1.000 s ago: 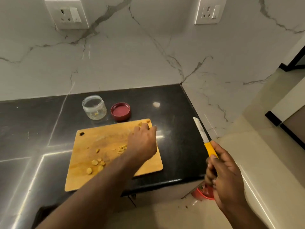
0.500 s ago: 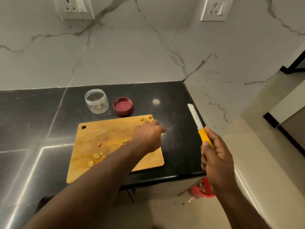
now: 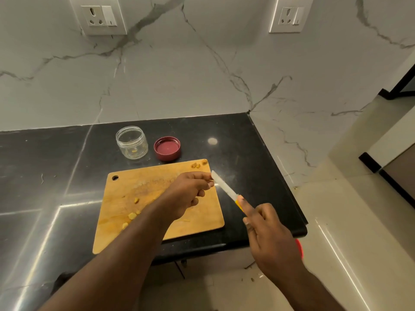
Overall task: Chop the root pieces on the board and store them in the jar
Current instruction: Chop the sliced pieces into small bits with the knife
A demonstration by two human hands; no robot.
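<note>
While my right hand (image 3: 268,232) grips the knife (image 3: 225,189), my left hand (image 3: 187,194) hangs over the board (image 3: 139,198), fingertips pinched by the blade; whether they hold anything I cannot tell.

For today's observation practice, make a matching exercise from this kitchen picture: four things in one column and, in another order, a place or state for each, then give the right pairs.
Things
1. jar
2. lid
3. knife
4. board

Places or states
A. held in the right hand, blade towards the left hand
B. flat on the counter, scattered root pieces on it
C. open, a few bits at the bottom
D. upside down, right of the jar

Pairs: 1-C, 2-D, 3-A, 4-B
</note>
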